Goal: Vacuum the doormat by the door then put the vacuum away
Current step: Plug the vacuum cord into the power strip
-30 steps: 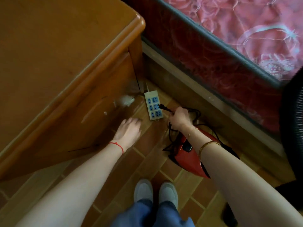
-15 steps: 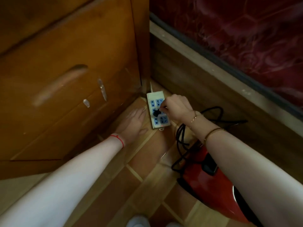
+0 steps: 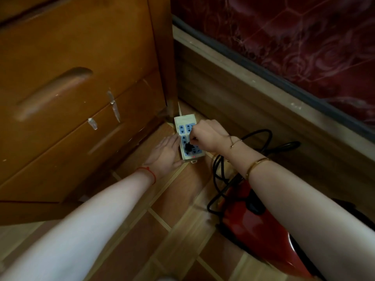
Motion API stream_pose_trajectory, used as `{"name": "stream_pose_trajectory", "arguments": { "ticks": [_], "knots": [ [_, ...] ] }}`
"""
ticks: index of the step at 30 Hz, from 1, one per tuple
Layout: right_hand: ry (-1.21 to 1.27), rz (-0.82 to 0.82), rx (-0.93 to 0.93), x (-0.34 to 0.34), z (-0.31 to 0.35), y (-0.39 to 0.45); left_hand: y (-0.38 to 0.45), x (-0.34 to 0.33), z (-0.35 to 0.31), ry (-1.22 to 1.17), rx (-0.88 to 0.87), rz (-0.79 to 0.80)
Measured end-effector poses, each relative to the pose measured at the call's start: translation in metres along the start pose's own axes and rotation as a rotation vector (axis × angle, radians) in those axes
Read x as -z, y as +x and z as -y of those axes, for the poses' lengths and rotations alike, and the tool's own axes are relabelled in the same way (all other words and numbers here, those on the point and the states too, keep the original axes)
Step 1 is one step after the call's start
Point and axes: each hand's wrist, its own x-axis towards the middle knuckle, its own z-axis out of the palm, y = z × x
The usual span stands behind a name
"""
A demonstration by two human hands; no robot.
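Down in the floor corner, the head view shows a white power strip (image 3: 187,139) lying on the tiles between a wooden cabinet (image 3: 81,94) and the bed frame (image 3: 253,98), its long axis running away from the person toward the corner. The right hand (image 3: 207,136) sits directly over the strip, fingers curled and pinching the black plug (image 3: 188,148), which stands at a socket near the strip's near end; whether the pins are fully seated cannot be told. The left hand (image 3: 167,153) lies flat and relaxed on the floor, its fingertips touching the strip's left edge, apparently steadying it. From the plug the black cord (image 3: 219,171) loops back to the right and down to the red vacuum (image 3: 261,232), which rests on the floor under the right forearm, close to the person. A small red light glows at the strip's near end. The doormat is not in view. Judging by this, the step in hand is making or breaking the power connection; it turns on the plug moving straight up or down, square to the strip's face, while the left hand keeps the strip from sliding or lifting.
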Motion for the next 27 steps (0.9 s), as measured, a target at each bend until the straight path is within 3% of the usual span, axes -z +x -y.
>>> {"name": "stream_pose_trajectory", "arguments": {
  "ticks": [7,21,27],
  "knots": [
    [-0.13,0.057,0.071,0.003,0.014,0.004,0.001,-0.001,0.004,-0.013,-0.029,-0.048],
    [-0.147,0.033,0.069,-0.003,0.023,-0.003,0.0,-0.004,0.005,-0.039,-0.033,-0.076],
    [-0.059,0.047,-0.026,-0.004,0.024,0.002,0.0,-0.001,0.006,-0.028,-0.034,-0.038]
  ]
}}
